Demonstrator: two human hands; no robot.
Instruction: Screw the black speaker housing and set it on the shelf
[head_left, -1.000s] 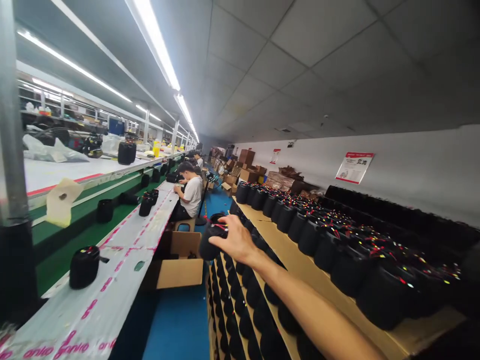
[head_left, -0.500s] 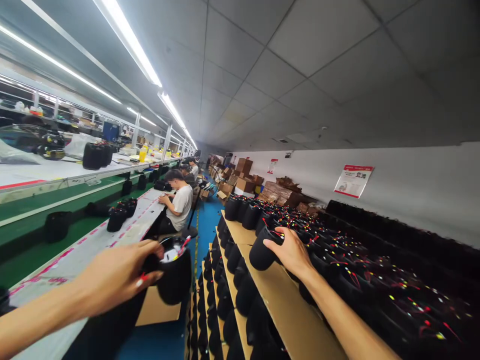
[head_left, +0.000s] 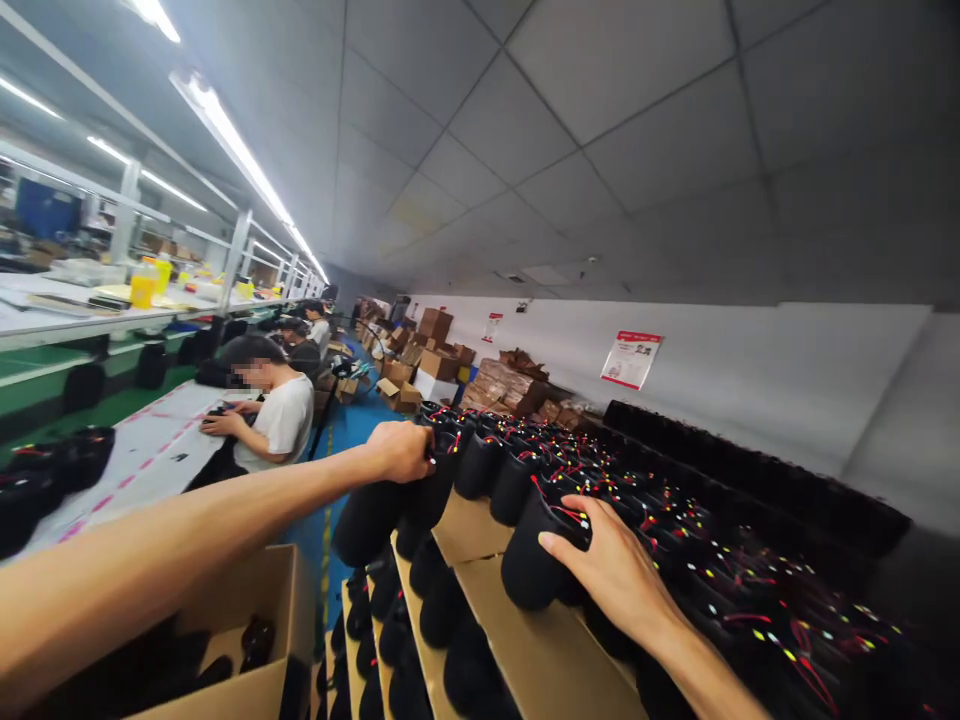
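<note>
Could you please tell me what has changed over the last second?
The left hand, first out of view, then beside the bench, moved right and grips a black casing. The right hand moved right, over the top cardboard sheet, gripping another black casing; whether it swapped casings is unclear. The view swung right. The nearest co-worker stays seated.

Single head cam, first-person, wide view, facing down the room.
Mounted at the wearer's head, looking forward at a shallow pitch: ceiling (head_left: pixel 562 200) fills most of the upper half, blue floor (head_left: pixel 349 425) recedes left of center. Left hand (head_left: pixel 405 452) near mid-frame, right hand (head_left: pixel 611 555) lower and right, both close to the lens. Counter (head_left: pixel 161 430) runs away on image left; white wall (head_left: pixel 750 370) farther back, image right.
</note>
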